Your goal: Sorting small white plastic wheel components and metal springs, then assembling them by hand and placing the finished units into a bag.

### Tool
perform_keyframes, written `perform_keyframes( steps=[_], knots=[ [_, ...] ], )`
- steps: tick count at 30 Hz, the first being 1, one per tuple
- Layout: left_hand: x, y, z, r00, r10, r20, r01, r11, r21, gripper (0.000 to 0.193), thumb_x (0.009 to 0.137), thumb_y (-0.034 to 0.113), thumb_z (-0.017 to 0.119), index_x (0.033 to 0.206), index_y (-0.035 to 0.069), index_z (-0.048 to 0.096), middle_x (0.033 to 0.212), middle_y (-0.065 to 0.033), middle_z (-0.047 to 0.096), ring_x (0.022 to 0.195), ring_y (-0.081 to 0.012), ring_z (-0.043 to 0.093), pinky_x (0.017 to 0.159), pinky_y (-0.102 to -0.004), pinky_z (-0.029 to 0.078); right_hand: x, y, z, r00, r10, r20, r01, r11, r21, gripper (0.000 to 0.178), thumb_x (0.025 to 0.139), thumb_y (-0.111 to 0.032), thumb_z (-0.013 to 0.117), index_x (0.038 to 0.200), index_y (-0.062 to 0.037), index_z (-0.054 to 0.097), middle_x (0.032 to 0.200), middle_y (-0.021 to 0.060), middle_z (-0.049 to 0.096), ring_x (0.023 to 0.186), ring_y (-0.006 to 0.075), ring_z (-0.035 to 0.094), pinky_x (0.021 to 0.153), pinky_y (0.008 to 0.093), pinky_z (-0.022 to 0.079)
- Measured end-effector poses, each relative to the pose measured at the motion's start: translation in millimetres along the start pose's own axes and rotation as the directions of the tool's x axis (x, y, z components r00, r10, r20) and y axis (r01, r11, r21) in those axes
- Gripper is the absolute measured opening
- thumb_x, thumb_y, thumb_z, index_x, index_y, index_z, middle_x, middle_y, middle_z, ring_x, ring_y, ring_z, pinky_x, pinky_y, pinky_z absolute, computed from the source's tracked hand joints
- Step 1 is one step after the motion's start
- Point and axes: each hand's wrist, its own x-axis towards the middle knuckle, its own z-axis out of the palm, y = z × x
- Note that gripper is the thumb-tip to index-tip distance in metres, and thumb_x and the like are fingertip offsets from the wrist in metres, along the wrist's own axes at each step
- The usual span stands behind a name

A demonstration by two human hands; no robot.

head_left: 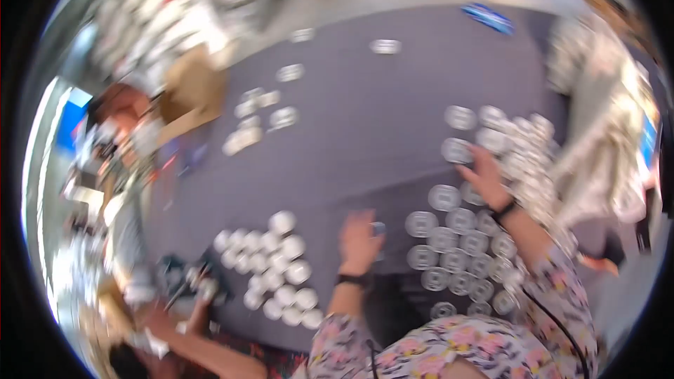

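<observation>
My right hand [486,177] reaches over the right side of the dark-covered table, thumb and fingers apart. Its fingertips are at the edge of a round, whitish clear disc [456,150]; whether they touch it is unclear. Several similar see-through discs [444,238] lie in loose rows nearer to me. Nearer the table's middle, my left hand [359,240] is smeared by motion, its fingers indistinct. A small bluish, shiny spot shows beside it, too blurred to name. A group of round white pieces [270,267] lies left of that hand.
A heap of white pieces [526,158] borders the right edge beside pale cloth or bags [597,133]. Scattered small white items [283,118] lie far left. A blue packet [488,18] rests at the far edge. Another person's arm [203,351] extends in at lower left, near a cardboard box [193,91].
</observation>
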Motion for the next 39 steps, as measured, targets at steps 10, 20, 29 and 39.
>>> perform_keyframes(
  steps=[10, 20, 29, 39],
  knots=[
    [-36, 13, 3, 0.978, -0.009, -0.206, -0.031, 0.981, -0.19, 0.035, 0.072, 0.009, 0.063, 0.105, 0.006, 0.054, 0.102, -0.0116, 0.053, 0.095, -0.0306, 0.053, 0.079, -0.04, 0.045, -170, -36, -32, 0.918, 0.303, 0.257, -0.364, 0.899, 0.241, 0.029, 0.082, -0.006, 0.055, 0.11, -0.0024, 0.052, 0.091, 0.0046, 0.057, 0.071, 0.012, 0.053, 0.066, 0.0245, 0.046],
    [-115, 100, -28, 0.968, 0.252, 0.017, -0.121, 0.522, -0.845, 0.041, 0.076, 0.014, 0.066, 0.114, 0.006, 0.052, 0.104, -0.0061, 0.054, 0.093, -0.015, 0.052, 0.072, -0.0254, 0.044, -190, -135, -26, 0.64, 0.301, 0.707, -0.765, 0.163, 0.623, 0.036, 0.088, -0.019, 0.05, 0.119, -0.0031, 0.042, 0.096, 0.0093, 0.059, 0.072, 0.0191, 0.064, 0.052, 0.0293, 0.053],
    [-149, 106, 7, 0.994, 0.11, 0.019, -0.01, 0.26, -0.965, 0.044, 0.075, 0.01, 0.067, 0.115, 0.001, 0.05, 0.096, -0.0074, 0.058, 0.086, -0.0174, 0.057, 0.078, -0.0287, 0.046, -213, -151, -30, 0.621, 0.351, 0.7, -0.751, 0.012, 0.66, 0.025, 0.088, -0.017, 0.05, 0.108, -0.0028, 0.048, 0.088, 0.008, 0.061, 0.069, 0.0175, 0.063, 0.053, 0.0289, 0.054],
    [-142, 102, 15, 0.864, 0.116, 0.49, 0.498, -0.051, -0.866, 0.042, 0.081, 0.03, 0.065, 0.109, 0.001, 0.054, 0.08, -0.0028, 0.061, 0.063, -0.0075, 0.058, 0.053, -0.0203, 0.045, -212, -158, -34, 0.591, 0.381, 0.711, -0.742, -0.088, 0.664, 0.017, 0.09, -0.027, 0.048, 0.097, -0.0116, 0.052, 0.079, 0.0015, 0.059, 0.063, 0.0121, 0.058, 0.051, 0.0233, 0.045]
  ],
)
